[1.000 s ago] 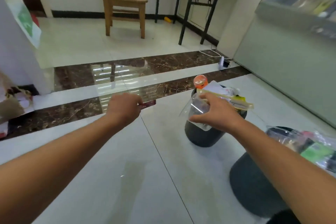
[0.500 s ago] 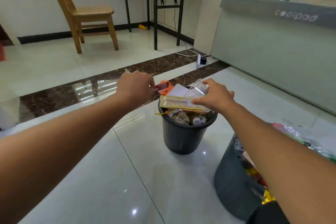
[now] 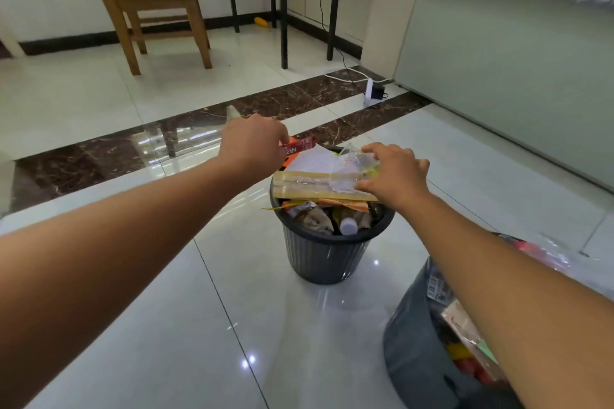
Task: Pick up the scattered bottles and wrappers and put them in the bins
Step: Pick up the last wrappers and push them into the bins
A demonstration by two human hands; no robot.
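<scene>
A dark grey ribbed bin (image 3: 325,259) stands on the floor, piled full with wrappers and bottles. A flat yellowish package (image 3: 309,183) and white paper (image 3: 315,161) lie across its top. My left hand (image 3: 252,141) hovers over the bin's far left rim and pinches a red wrapper (image 3: 299,148). My right hand (image 3: 393,173) is over the right side of the bin, its fingers loosely around a clear plastic wrapper (image 3: 349,169) that rests on the pile. A second grey bin (image 3: 415,342), stuffed with wrappers, sits at the lower right under my right forearm.
A wooden chair (image 3: 156,0) and black table legs (image 3: 284,10) stand at the back. A white power strip (image 3: 370,93) with its cable lies on the dark floor strip. A grey counter (image 3: 498,60) runs along the right. A small yellow object (image 3: 260,21) lies by the wall.
Both hands have come over the first bin. My right hand has lowered the clear plastic wrapper onto the pile. The left hand has carried the red wrapper to the rim.
</scene>
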